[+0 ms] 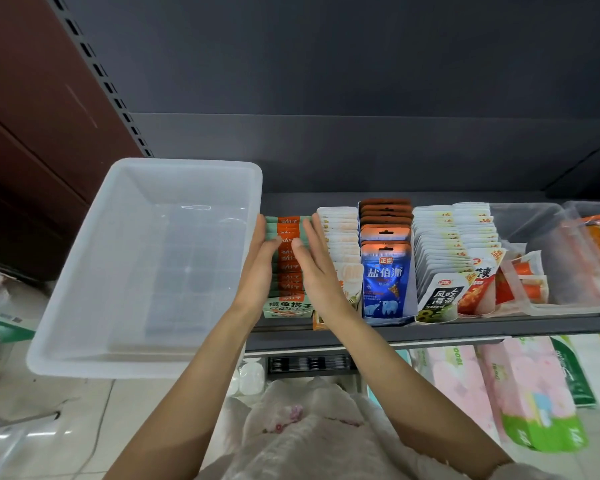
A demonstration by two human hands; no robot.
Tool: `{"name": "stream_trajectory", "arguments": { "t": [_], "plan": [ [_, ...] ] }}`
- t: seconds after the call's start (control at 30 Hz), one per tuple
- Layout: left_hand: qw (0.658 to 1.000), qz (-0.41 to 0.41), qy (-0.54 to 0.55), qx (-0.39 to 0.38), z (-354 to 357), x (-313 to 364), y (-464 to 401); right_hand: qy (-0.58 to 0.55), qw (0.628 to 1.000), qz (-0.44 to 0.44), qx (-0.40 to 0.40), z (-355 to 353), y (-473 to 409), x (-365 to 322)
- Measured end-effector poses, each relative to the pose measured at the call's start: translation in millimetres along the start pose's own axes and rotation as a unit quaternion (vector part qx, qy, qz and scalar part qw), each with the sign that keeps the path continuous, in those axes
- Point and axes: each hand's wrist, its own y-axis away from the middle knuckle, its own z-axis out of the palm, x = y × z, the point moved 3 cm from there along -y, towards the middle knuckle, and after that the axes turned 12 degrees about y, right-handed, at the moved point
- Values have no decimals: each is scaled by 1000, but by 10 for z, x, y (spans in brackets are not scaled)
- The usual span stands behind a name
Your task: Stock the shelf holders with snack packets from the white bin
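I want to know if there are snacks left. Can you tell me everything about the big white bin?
The white bin is a rectangular tub of cloudy, see-through plastic with rounded corners and a wide rim. It looks empty; only a faint grid pattern shows on its floor. It sits at the shelf's left end, jutting forward past the edge, beside the green and orange packets. Neither hand touches it.

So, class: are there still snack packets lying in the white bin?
No, the white bin shows only its bare translucent floor, while both hands rest on the green-and-orange packets in the shelf row.
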Motion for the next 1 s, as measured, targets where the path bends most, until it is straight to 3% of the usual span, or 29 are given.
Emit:
{"name": "stream_trajectory", "arguments": {
  "t": [0.5,0.67,0.8,0.93,1.0],
  "plan": [
    [1000,17,-6,25,-37,104,6,-7,997,-53,53,-188,-99,25],
    [999,24,-19,31,-33,188,91,97,990,-85,57,-179,-76,39],
    [994,34,-91,45,-33,250,138,175,977,-92,74,-184,-96,-26],
    [966,89,-227,88,-236,192,156,241,963,-87,88,-132,-124,-47],
    [968,73,-226,85,-328,144,131,256,960,-75,88,-93,-135,-47]
  ]
}}
